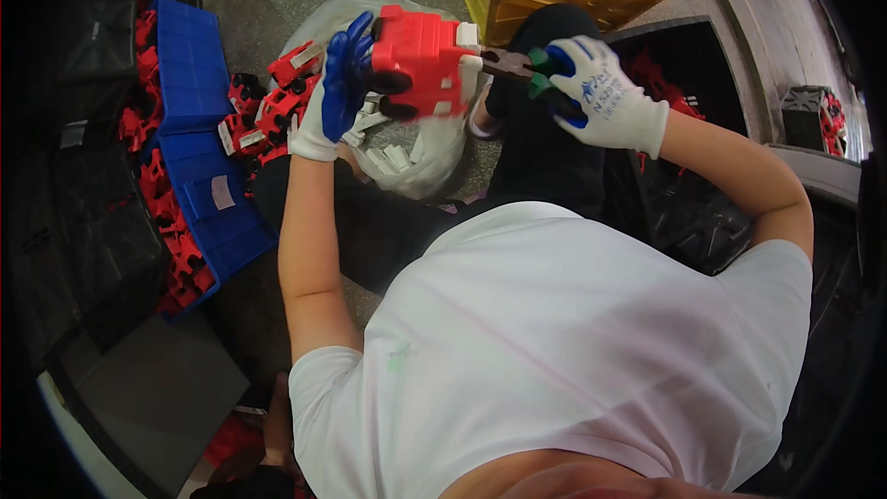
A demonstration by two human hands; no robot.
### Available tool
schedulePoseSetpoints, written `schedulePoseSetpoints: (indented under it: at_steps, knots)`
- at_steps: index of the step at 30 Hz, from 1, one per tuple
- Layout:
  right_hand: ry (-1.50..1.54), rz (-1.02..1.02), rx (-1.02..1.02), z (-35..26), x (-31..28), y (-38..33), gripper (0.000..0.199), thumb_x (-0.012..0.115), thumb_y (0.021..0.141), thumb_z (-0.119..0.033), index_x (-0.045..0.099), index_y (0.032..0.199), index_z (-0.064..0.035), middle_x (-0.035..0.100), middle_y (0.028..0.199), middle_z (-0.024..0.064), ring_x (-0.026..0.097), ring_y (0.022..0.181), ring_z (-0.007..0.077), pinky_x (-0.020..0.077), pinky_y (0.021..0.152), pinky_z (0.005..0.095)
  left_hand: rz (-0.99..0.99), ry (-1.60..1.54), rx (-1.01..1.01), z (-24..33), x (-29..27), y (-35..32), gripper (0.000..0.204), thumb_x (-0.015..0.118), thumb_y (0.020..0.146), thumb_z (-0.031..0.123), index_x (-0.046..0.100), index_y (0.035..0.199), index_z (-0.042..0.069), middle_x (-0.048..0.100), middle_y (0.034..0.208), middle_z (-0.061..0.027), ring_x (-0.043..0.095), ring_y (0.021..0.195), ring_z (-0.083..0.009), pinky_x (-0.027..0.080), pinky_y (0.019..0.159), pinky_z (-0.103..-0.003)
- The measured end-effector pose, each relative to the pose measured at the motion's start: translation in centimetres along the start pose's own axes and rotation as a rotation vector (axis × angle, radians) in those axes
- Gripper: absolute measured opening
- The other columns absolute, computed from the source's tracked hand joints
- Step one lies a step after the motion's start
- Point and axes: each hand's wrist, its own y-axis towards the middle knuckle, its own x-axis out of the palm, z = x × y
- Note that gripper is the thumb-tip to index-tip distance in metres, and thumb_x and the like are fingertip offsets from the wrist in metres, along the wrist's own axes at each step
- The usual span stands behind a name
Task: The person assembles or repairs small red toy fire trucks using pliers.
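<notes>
A red toy truck [423, 57] with black wheels and small white parts is up in front of me, over a clear plastic bag. My left hand [334, 97], in a white glove with a blue coated palm, grips it from the wheel side. In a matching glove, my right hand [605, 97] is closed around green-handled pliers [510, 65]. The dark jaws of the pliers meet a white part at the truck's right edge; whether they clamp it, I cannot tell.
Below the truck, the plastic bag [434, 162] holds white pieces. Several red toy trucks [277, 111] are piled left of it. Blue bins [217, 194] with red toys line the left side. A yellow crate [577, 0] of red toys stands at the top; a black crate [688, 55] is at right.
</notes>
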Motion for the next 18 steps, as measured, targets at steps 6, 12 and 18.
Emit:
schedulePoseSetpoints:
  at_steps: [6,12,18]
  knots:
    - [-0.426,0.068,-0.183,0.5,-0.3,1.7,0.034,0.065,0.079,-0.021,0.063,0.112,-0.0145,0.040,0.135,0.0175,0.036,0.126,0.0370,0.0289,0.107,0.0542,-0.218,-0.622,-0.653,0.4,0.3,-0.8,0.076,0.044,0.087,0.065,0.037,0.143,0.014,0.043,0.143,-0.0141,0.046,0.126,-0.0359,0.032,0.101,-0.064]
    - [-0.563,-0.002,-0.281,0.3,-1.0,2.3,0.041,0.063,0.080,-0.017,0.060,0.120,-0.0175,0.040,0.138,0.0153,0.033,0.132,0.0333,0.0254,0.111,0.0520,-0.129,-0.675,-0.639,-0.9,-0.7,-1.2,0.051,0.049,0.094,0.036,0.045,0.136,0.008,0.051,0.134,-0.0144,0.051,0.121,-0.0346,0.036,0.104,-0.054]
    - [0.703,-0.352,0.103,2.4,-0.3,0.8,0.062,0.068,0.077,-0.025,0.046,0.134,-0.0101,0.041,0.139,0.0149,0.042,0.127,0.0327,0.0320,0.108,0.0402,0.097,-0.323,0.121,2.1,0.9,-1.6,0.059,0.058,0.085,0.008,0.037,0.141,0.008,0.052,0.131,-0.0089,0.052,0.120,-0.0241,0.043,0.102,-0.043]
